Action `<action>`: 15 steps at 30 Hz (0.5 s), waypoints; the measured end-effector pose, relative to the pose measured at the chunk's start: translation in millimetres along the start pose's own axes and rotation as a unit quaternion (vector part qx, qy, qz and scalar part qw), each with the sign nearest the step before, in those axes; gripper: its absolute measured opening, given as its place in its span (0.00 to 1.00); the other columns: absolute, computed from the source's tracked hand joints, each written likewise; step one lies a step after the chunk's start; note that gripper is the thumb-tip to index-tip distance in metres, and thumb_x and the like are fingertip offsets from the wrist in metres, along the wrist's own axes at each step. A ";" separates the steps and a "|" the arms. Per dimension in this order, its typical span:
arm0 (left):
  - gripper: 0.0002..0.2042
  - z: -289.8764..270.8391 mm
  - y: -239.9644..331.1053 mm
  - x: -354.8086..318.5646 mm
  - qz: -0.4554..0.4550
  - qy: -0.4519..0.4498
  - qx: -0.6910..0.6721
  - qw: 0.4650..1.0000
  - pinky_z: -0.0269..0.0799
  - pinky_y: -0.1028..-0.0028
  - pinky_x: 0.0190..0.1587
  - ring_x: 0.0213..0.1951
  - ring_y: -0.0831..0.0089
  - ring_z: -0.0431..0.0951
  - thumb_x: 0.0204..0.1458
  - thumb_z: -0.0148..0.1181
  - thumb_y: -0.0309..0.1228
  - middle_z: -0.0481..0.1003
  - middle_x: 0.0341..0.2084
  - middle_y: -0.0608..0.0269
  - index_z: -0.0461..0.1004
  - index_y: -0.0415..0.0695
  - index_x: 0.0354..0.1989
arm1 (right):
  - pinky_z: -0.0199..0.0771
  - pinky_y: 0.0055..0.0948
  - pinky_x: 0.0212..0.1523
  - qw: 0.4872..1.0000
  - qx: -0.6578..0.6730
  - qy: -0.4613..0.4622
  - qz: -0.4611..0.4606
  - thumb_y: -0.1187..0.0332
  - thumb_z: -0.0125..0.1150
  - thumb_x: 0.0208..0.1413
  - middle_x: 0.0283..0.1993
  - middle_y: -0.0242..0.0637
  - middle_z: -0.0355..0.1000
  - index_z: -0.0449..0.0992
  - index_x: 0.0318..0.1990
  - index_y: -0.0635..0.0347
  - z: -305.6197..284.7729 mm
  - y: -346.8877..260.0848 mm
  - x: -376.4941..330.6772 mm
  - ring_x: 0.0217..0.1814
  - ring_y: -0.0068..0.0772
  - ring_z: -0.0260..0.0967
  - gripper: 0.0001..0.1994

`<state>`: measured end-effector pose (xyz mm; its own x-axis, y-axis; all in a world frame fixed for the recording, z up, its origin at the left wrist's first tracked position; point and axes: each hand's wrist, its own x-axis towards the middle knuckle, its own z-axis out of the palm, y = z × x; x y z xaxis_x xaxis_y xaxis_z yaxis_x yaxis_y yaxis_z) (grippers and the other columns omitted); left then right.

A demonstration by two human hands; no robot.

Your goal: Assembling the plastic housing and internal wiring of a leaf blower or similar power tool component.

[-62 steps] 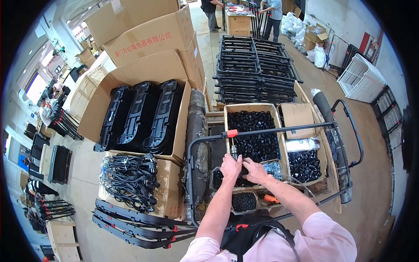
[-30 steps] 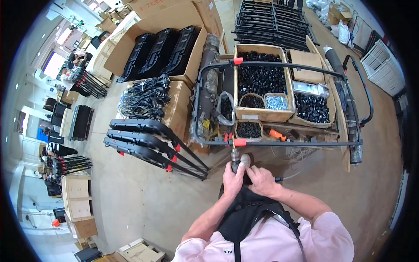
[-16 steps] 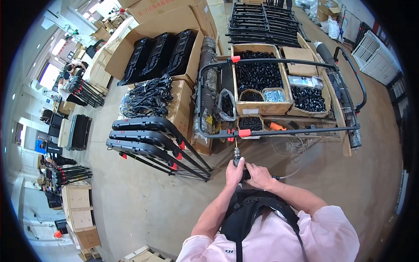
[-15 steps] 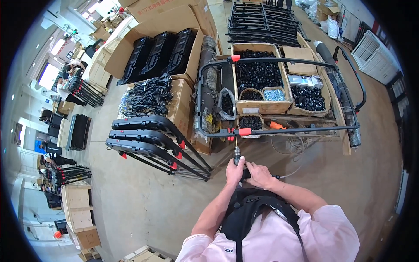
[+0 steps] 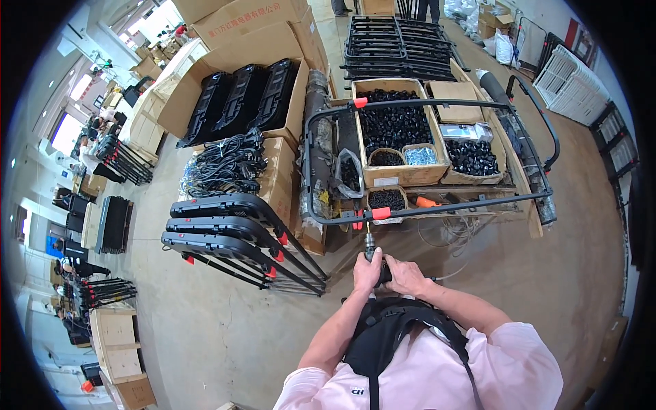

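My left hand (image 5: pixel 367 268) and my right hand (image 5: pixel 404 273) are both wrapped around a power driver (image 5: pixel 372 251) held upright in front of my chest. Its bit points up at a black metal tube frame (image 5: pixel 437 207) whose near bar carries an orange clip (image 5: pixel 380 213). The frame arches over a wooden cart (image 5: pixel 523 191). On the cart stand cardboard boxes of small black parts (image 5: pixel 395 123) and a box of shiny screws (image 5: pixel 420 156).
Three folded black stands with red tips (image 5: pixel 232 236) lie on the floor to my left. Behind them stand a carton of black cables (image 5: pixel 225 164) and a carton of black panels (image 5: pixel 246 99). More black frames (image 5: pixel 400 44) are stacked far ahead. White wire racks (image 5: pixel 570 78) stand at right.
Earlier my hands were up at the frame over the cart boxes. They have since come down to my chest with the driver, and the view has tilted down and then back up a little.
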<state>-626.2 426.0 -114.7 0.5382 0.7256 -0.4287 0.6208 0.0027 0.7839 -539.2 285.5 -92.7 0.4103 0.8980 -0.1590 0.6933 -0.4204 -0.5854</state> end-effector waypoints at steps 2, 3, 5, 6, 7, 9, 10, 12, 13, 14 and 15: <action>0.33 -0.3 -0.5 3.4 -0.003 0.001 0.004 1.000 0.75 0.51 0.52 0.49 0.40 0.82 0.61 0.60 0.60 0.81 0.42 0.34 0.75 0.34 0.45 | 0.80 0.53 0.51 1.000 0.004 0.013 -0.009 0.60 0.76 0.44 0.47 0.60 0.79 0.63 0.65 0.68 0.9 1.3 1.9 0.50 0.64 0.79 0.42; 0.33 -0.4 0.3 4.3 -0.004 -0.003 0.004 1.000 0.75 0.51 0.53 0.49 0.40 0.82 0.61 0.60 0.60 0.81 0.42 0.34 0.75 0.34 0.45 | 0.80 0.53 0.51 1.000 0.004 0.013 -0.009 0.60 0.76 0.44 0.47 0.60 0.79 0.63 0.65 0.68 0.6 1.7 2.4 0.50 0.64 0.79 0.42; 0.33 0.1 1.4 5.4 -0.005 -0.009 0.006 1.000 0.75 0.51 0.53 0.49 0.40 0.82 0.61 0.60 0.60 0.81 0.43 0.34 0.75 0.34 0.45 | 0.80 0.53 0.51 1.000 0.007 -0.005 0.002 0.60 0.75 0.44 0.47 0.60 0.79 0.62 0.65 0.68 -1.0 4.2 4.3 0.50 0.63 0.79 0.42; 0.33 0.3 1.6 7.2 -0.005 -0.004 0.008 1.000 0.75 0.51 0.53 0.49 0.40 0.82 0.61 0.60 0.60 0.81 0.43 0.34 0.75 0.34 0.45 | 0.80 0.53 0.51 1.000 0.007 -0.004 0.001 0.60 0.75 0.44 0.47 0.60 0.79 0.62 0.65 0.68 -3.4 3.1 5.4 0.50 0.63 0.79 0.42; 0.33 0.6 1.5 8.2 -0.005 0.001 0.011 1.000 0.75 0.51 0.53 0.49 0.40 0.82 0.61 0.60 0.60 0.81 0.43 0.34 0.75 0.33 0.44 | 0.80 0.53 0.51 1.000 0.011 0.001 -0.002 0.60 0.75 0.44 0.47 0.61 0.79 0.63 0.64 0.68 -5.3 1.5 6.1 0.50 0.64 0.79 0.40; 0.33 -0.1 1.2 10.2 -0.009 -0.002 0.009 1.000 0.75 0.51 0.54 0.50 0.40 0.82 0.60 0.60 0.60 0.81 0.43 0.34 0.75 0.34 0.45 | 0.80 0.53 0.51 1.000 0.015 0.008 -0.007 0.61 0.75 0.44 0.47 0.61 0.79 0.64 0.63 0.67 -8.4 -0.4 6.9 0.50 0.64 0.79 0.39; 0.33 -0.3 1.6 11.6 -0.013 -0.005 0.008 1.000 0.75 0.51 0.54 0.50 0.40 0.82 0.60 0.60 0.60 0.81 0.43 0.35 0.75 0.34 0.45 | 0.79 0.53 0.51 1.000 0.018 0.004 -0.011 0.61 0.75 0.44 0.48 0.59 0.78 0.66 0.60 0.67 -9.5 -0.7 7.4 0.50 0.63 0.78 0.37; 0.33 -0.3 1.4 13.2 -0.012 -0.009 0.003 1.000 0.75 0.51 0.54 0.50 0.40 0.82 0.60 0.60 0.60 0.81 0.43 0.35 0.75 0.34 0.45 | 0.79 0.53 0.52 1.000 0.023 0.001 -0.016 0.62 0.75 0.44 0.48 0.57 0.77 0.68 0.58 0.66 -9.7 -0.4 8.6 0.51 0.62 0.78 0.34; 0.32 -0.3 0.9 14.0 -0.012 -0.013 -0.003 1.000 0.75 0.52 0.54 0.50 0.40 0.82 0.60 0.60 0.60 0.81 0.43 0.35 0.75 0.34 0.46 | 0.79 0.53 0.52 0.999 0.015 0.002 -0.034 0.62 0.75 0.44 0.49 0.55 0.75 0.69 0.55 0.66 -8.5 0.0 9.5 0.52 0.61 0.76 0.31; 0.32 -0.4 0.6 15.1 -0.012 -0.012 -0.002 1.000 0.75 0.52 0.54 0.50 0.40 0.82 0.60 0.60 0.60 0.81 0.43 0.35 0.75 0.34 0.46 | 0.78 0.52 0.52 0.999 0.007 0.004 -0.052 0.63 0.75 0.44 0.49 0.52 0.72 0.71 0.52 0.65 -7.5 0.7 10.2 0.53 0.60 0.75 0.29; 0.32 -0.1 1.9 13.6 -0.006 -0.007 0.010 1.000 0.75 0.52 0.54 0.50 0.41 0.82 0.60 0.60 0.60 0.81 0.43 0.35 0.75 0.34 0.46 | 0.78 0.52 0.52 0.999 0.009 0.004 -0.050 0.63 0.75 0.44 0.49 0.52 0.72 0.71 0.52 0.65 -7.4 -0.6 8.9 0.53 0.60 0.75 0.29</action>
<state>-617.8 436.0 -119.0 0.5375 0.7165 -0.4446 0.6383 -0.0013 0.7698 -531.6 292.8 -87.9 0.3445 0.9342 -0.0924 0.7201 -0.3261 -0.6125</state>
